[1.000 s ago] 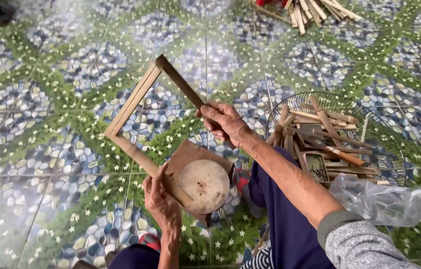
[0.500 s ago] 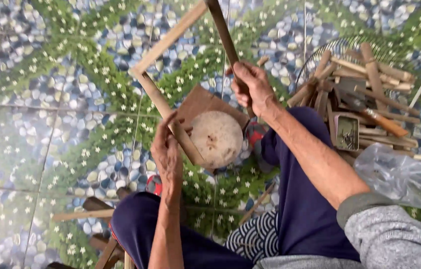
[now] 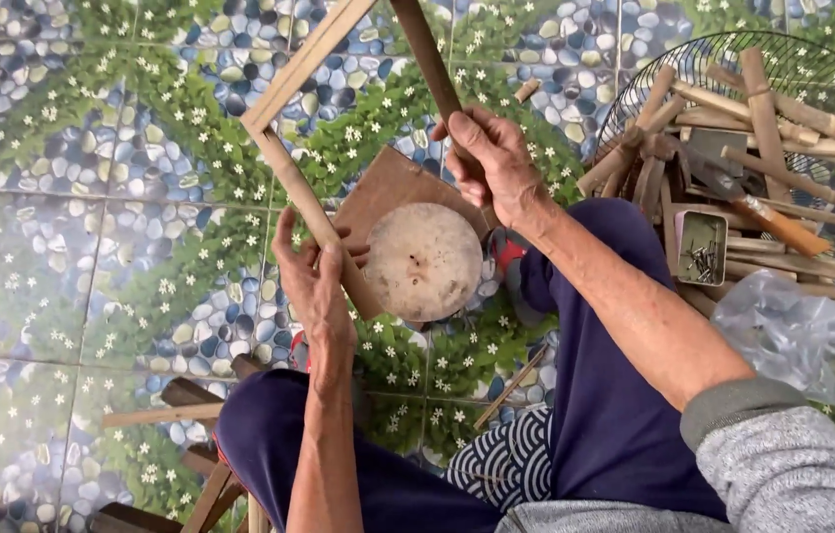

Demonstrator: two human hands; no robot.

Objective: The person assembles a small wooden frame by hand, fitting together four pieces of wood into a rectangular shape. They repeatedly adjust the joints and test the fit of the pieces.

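Both hands are on a bamboo frame (image 3: 284, 178), an open square of flat slats whose far part runs out of the top of the view. Left hand (image 3: 314, 271) wraps its fingers around the near slat, low down by the corner; right hand (image 3: 492, 163) is closed on the darker slat on the other side. That two-sided grip looks meant to keep the frame steady with its lower corner resting on a round wooden block (image 3: 424, 262), which sits on a brown board (image 3: 383, 188) on the pebble-and-flower tiled floor (image 3: 72, 227), between the person's knees in dark blue trousers. Off to the right, within reach, a wire basket (image 3: 822, 59) is piled with bamboo sticks (image 3: 763, 99), and a small open box of nails (image 3: 702, 247) lies among them. Nearer the right elbow, a crumpled clear plastic bag (image 3: 812, 336). No label readable on any of it
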